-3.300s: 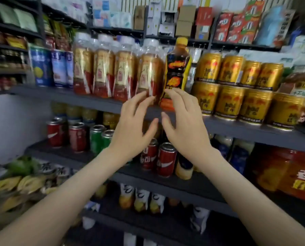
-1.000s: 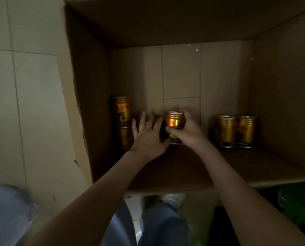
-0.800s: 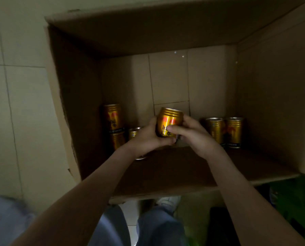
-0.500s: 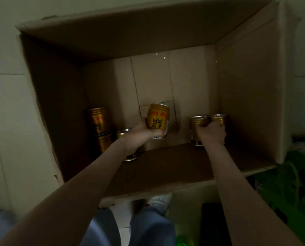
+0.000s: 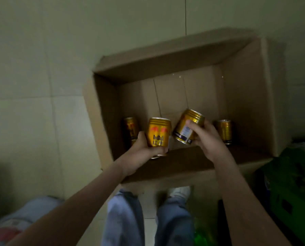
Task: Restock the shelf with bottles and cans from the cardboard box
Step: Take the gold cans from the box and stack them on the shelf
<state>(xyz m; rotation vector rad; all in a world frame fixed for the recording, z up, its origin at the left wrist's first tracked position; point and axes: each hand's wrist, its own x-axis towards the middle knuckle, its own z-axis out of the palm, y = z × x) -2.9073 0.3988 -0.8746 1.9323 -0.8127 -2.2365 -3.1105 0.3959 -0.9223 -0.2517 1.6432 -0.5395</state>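
While you are holding stock over the cardboard box (image 5: 245,103), both hands are occupied. Your left hand (image 5: 142,150) is curling its fingers round the lower body of the left-hand can (image 5: 158,132), which is upright with its label facing you. Your right hand (image 5: 207,139) is gripping the right-hand can (image 5: 188,126) round its middle, top leaning toward one o'clock. Both cans are hanging at the six o'clock side of the box opening, near its front edge. Handling, by judgement: small rigid gold metal cans, probably full and weighty for their size, smooth and apt to slip. You are better off wrapping the mid-body than pinching a rim, since a drop is likely to dent one. Box contents: the nine o'clock can (image 5: 130,128) is standing by the left wall and the three o'clock can (image 5: 224,130) by the right. Something metallic is showing beneath your left hand, too hidden to identify.
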